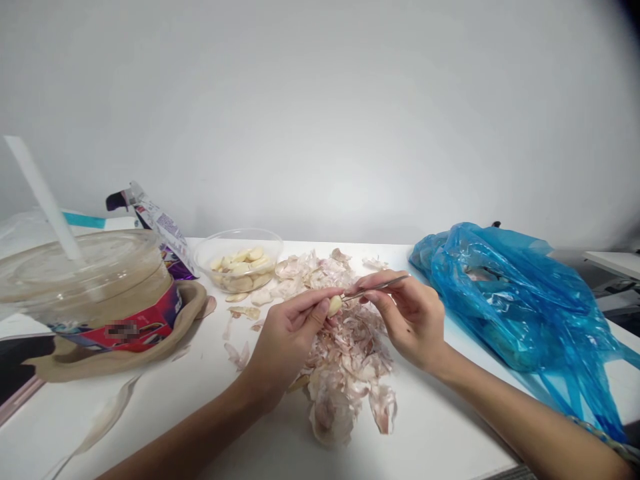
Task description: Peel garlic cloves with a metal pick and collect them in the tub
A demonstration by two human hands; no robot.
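Head view: my left hand (295, 330) pinched a peeled garlic clove (335, 306); my right hand (407, 320), fingers closed, gripped a thin metal tool (377, 287) against it.

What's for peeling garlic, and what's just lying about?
For the job:
pale garlic clove
thin metal tool
papery pinkish skins
clear plastic bowl of cloves

Just lying about, it seems:
clear plastic cup with white straw
purple-and-silver packet
blue plastic bag (purpose unclear)

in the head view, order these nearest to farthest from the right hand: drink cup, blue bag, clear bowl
From the right hand:
1. blue bag, just to its right
2. clear bowl, left and farther back
3. drink cup, far left
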